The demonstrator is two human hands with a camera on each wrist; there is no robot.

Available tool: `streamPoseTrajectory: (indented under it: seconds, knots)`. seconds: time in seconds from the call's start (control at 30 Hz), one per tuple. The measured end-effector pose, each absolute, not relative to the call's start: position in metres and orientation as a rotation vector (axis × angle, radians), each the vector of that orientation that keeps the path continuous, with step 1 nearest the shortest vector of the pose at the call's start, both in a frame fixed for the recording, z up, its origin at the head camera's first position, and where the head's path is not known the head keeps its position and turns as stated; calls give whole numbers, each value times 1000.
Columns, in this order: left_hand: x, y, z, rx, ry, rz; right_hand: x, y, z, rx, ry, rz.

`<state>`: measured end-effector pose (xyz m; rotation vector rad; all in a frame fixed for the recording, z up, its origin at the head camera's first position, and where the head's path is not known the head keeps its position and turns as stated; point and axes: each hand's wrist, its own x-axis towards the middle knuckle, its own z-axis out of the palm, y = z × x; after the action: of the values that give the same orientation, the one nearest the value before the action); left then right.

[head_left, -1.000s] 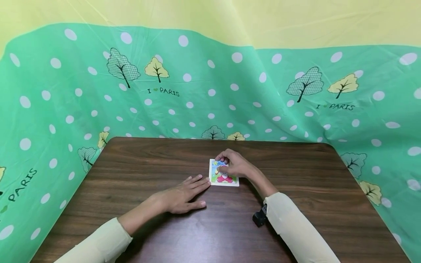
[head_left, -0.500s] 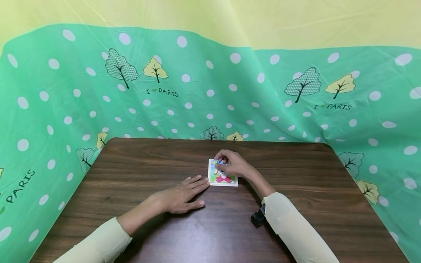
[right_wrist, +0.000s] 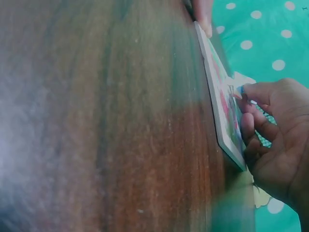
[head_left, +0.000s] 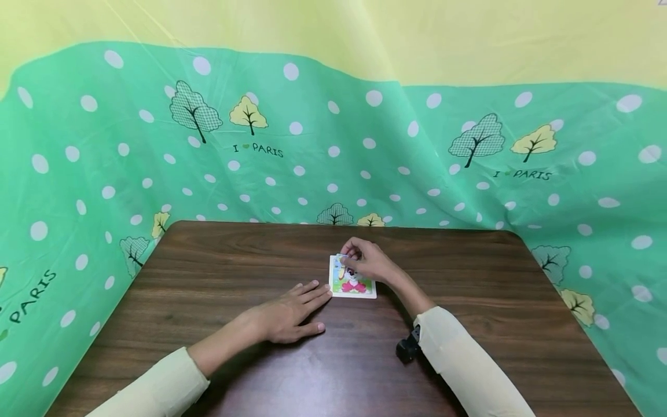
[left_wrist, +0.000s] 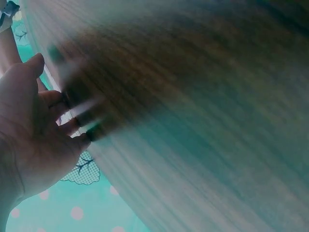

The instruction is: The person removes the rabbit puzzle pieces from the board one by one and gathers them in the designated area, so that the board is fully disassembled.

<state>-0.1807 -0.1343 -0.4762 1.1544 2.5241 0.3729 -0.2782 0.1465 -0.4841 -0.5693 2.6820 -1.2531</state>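
A small square picture puzzle with a white frame and a cartoon figure in pink lies flat on the table. My left hand rests palm down with straight fingers, its fingertips at the puzzle's lower left corner. Over the upper part of the picture, my right hand pinches a small puzzle piece between thumb and fingers. In the right wrist view that piece stands tilted up from the puzzle's face, near its top edge. The right hand hides the picture's upper right part.
The dark wooden table has rounded far corners. Behind it and along both sides hangs a green and yellow curtain printed with dots and trees. A small black camera sits at the right wrist, beside the cream sleeve.
The piece at the picture's upper left has tipped up and now pokes past the frame's top edge, in my right fingers. My left hand keeps its place at the corner.
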Motion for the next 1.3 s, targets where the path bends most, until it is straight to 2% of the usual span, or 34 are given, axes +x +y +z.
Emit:
streamPoseTrajectory:
  seconds: [0.33, 0.77, 1.3]
  knots:
    - [-180, -136, -478, 1128, 2521, 393, -276, 156, -485, -487, 2750, -1358]
    - [-179, -137, -477, 1104, 2531, 389, -273, 204, -473, -267, 2803, -1362]
    - [-180, -136, -476, 1097, 2526, 366, -268, 258, -476, -197, 2820, -1272]
